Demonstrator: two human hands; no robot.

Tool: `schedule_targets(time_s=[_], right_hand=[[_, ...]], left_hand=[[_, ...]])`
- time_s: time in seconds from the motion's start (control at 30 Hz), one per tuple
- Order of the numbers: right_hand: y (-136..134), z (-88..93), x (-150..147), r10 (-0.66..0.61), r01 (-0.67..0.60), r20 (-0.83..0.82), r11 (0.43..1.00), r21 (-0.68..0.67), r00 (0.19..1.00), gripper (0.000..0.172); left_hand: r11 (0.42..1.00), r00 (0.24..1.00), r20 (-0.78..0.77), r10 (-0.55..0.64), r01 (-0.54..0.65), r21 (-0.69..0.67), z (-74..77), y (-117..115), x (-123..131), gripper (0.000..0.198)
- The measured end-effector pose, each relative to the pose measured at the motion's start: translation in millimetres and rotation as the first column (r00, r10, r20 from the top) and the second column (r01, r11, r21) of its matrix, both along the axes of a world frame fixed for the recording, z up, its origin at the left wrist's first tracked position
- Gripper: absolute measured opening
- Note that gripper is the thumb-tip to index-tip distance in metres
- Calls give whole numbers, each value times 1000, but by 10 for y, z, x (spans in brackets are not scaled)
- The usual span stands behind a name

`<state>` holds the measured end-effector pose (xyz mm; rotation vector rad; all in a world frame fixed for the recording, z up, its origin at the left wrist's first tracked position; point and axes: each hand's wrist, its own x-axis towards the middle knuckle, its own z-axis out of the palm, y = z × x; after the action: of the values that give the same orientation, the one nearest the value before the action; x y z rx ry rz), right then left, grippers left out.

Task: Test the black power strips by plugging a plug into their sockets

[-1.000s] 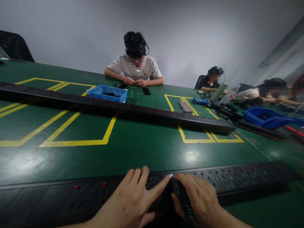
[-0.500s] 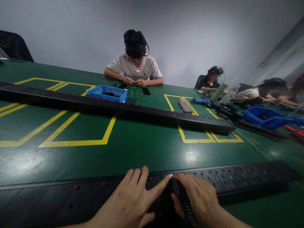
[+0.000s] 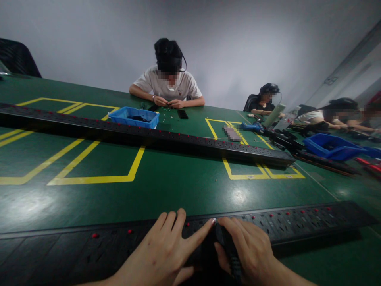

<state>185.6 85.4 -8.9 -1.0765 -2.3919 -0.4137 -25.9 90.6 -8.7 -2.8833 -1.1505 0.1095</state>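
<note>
A long black power strip (image 3: 297, 223) with sockets and red buttons lies across the near side of the table. My left hand (image 3: 163, 248) rests on it with fingers spread, its index fingertip stretched toward the plug. Closed around a black plug (image 3: 222, 234) with a ribbed cord sleeve, my right hand (image 3: 251, 240) holds it against the strip's sockets. The plug's face and pins are hidden, so I cannot tell how deep it sits.
A second long power strip (image 3: 190, 143) crosses the green table (image 3: 178, 178) farther back. Behind it stand a light blue bin (image 3: 133, 123) with black parts and a co-worker (image 3: 171, 85). At the right are a darker blue bin (image 3: 330, 147) and several other people.
Both hands stay in practically the same place on the strip, and the plug is still in my right hand. The view shifts very slightly.
</note>
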Motion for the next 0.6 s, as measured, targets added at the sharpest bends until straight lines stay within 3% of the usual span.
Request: schedule_targets(time_s=[0.6], right_hand=[[-5,12,-3,-8,8,-4,1000,16,1000,26]], left_hand=[[1000,1000,27,2,-3,31,19,6,8,105]])
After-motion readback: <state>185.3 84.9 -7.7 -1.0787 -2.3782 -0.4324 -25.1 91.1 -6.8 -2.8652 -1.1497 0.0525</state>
